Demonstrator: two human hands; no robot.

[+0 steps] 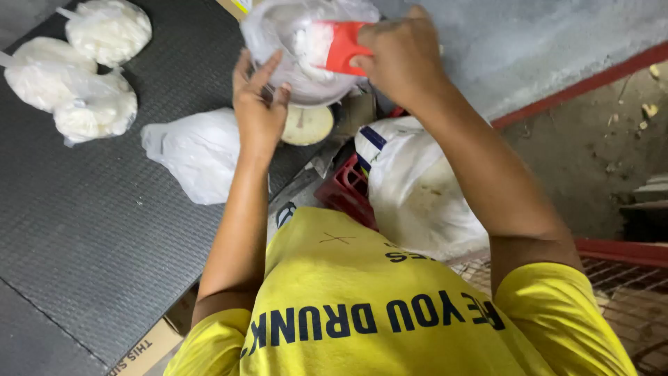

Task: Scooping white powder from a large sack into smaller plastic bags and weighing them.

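The left hand grips the rim of a clear plastic bag, its fingers closed on the film, probably to keep the mouth open and steady. The right hand is clenched around a red scoop whose blade sits inside the bag, tilted over the white grains there. The bag appears to rest on a small scale with a round dial, at the edge of the dark ribbed surface. Three tied packets lie well apart at the far left, and a loose white bag is just beside the left wrist, so free room remains mostly on the near left. A big white sack in a red crate stands near, under the right arm.
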